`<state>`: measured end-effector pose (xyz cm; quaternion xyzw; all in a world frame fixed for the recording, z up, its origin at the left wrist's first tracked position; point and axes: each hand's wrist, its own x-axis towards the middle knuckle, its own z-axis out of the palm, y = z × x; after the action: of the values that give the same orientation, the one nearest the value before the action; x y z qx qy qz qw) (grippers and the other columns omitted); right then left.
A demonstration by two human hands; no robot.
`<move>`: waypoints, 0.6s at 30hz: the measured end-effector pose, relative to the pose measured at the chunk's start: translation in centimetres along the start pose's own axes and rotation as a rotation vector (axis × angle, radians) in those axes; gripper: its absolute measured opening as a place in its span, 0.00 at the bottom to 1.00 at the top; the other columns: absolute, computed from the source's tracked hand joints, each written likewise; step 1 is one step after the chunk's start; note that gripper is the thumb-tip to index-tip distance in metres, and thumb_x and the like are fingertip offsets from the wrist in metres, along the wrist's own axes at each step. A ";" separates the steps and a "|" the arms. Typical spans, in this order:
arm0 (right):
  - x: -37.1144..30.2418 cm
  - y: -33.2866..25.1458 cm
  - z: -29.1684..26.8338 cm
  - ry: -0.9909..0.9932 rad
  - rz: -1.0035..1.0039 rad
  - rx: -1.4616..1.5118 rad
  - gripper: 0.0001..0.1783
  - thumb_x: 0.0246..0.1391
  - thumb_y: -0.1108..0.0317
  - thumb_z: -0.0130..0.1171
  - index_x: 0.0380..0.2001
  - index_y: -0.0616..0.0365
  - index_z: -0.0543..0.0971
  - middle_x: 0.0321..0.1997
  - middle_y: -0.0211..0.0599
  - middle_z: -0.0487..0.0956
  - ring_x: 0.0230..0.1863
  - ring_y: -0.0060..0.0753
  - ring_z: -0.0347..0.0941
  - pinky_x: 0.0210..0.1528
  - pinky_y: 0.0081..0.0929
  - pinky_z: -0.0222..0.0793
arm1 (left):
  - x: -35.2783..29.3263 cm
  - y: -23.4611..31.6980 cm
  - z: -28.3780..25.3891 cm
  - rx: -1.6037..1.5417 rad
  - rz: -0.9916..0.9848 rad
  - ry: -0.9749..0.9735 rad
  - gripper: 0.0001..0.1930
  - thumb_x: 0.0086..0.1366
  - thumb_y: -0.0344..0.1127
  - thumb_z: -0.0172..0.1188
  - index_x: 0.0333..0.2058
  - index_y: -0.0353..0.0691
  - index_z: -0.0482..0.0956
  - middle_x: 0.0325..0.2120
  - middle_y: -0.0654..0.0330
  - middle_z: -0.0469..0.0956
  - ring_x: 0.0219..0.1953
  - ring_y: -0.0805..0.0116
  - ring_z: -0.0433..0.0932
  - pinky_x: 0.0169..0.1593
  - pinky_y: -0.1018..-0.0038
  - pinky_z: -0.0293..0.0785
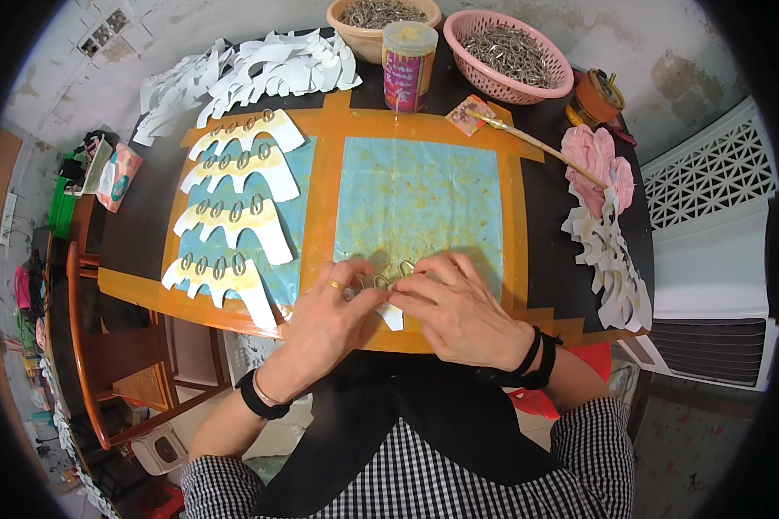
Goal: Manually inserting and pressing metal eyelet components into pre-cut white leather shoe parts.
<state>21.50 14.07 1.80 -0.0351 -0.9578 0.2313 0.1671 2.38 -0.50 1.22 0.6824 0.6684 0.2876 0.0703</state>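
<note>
At the near edge of the blue sheet (421, 195), my left hand (331, 310) and my right hand (463, 310) meet over a white scalloped cut-out piece (393, 319). Both hands have their fingers pinched on it, and they cover most of it. Small oval metal rings (406, 268) show along its upper edge, between my fingers. To the left, several similar white scalloped pieces (273, 241) lie in a column, each with yellowish smears and a row of metal rings on top.
Behind are heaped white cut-outs (281, 65), a beige bowl (360, 36) and pink basket (459, 60) of metal rings, and a lidded jar (408, 73). A brush (541, 150) rests by a pink cloth (590, 160) and stacked cut-outs (619, 272). An orange pot (595, 98) stands back right.
</note>
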 end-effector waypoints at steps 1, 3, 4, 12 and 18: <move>0.0 0.0 0.1 -0.001 0.000 0.002 0.20 0.50 0.77 0.62 0.48 0.61 0.84 0.53 0.35 0.80 0.60 0.45 0.71 0.67 0.48 0.62 | -0.1 0.1 0.0 0.019 -0.013 0.033 0.18 0.52 0.24 0.75 0.43 0.46 0.87 0.47 0.62 0.77 0.41 0.63 0.81 0.38 0.66 0.82; 0.1 -0.1 0.2 -0.031 0.033 -0.024 0.22 0.48 0.78 0.62 0.50 0.60 0.84 0.53 0.36 0.80 0.61 0.46 0.70 0.68 0.47 0.61 | -0.5 -0.1 0.2 0.039 -0.007 0.027 0.19 0.51 0.24 0.76 0.44 0.47 0.87 0.46 0.62 0.78 0.41 0.64 0.81 0.37 0.67 0.82; 0.2 -0.2 0.3 -0.032 0.032 -0.024 0.22 0.48 0.78 0.62 0.50 0.60 0.84 0.53 0.36 0.80 0.61 0.46 0.70 0.68 0.47 0.61 | -0.7 -0.2 0.4 0.059 0.000 0.022 0.21 0.50 0.24 0.76 0.44 0.48 0.87 0.46 0.63 0.78 0.40 0.64 0.81 0.37 0.67 0.82; 0.0 -1.3 1.0 -0.047 0.072 -0.114 0.25 0.51 0.76 0.63 0.55 0.62 0.81 0.51 0.39 0.77 0.61 0.45 0.69 0.72 0.51 0.57 | -2.5 0.1 2.0 0.226 0.076 0.121 0.21 0.53 0.30 0.72 0.48 0.45 0.85 0.43 0.64 0.78 0.42 0.63 0.80 0.37 0.68 0.80; -0.6 -1.2 0.4 -0.066 0.110 -0.027 0.29 0.48 0.80 0.61 0.57 0.58 0.82 0.57 0.33 0.79 0.63 0.45 0.68 0.70 0.52 0.55 | -2.5 0.2 2.4 0.213 0.089 0.182 0.21 0.51 0.27 0.73 0.47 0.42 0.85 0.42 0.63 0.80 0.41 0.61 0.80 0.40 0.66 0.80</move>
<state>21.91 12.72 1.84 -0.0824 -0.9624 0.2285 0.1218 3.87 -2.22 -1.44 0.6860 0.6677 0.2786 -0.0765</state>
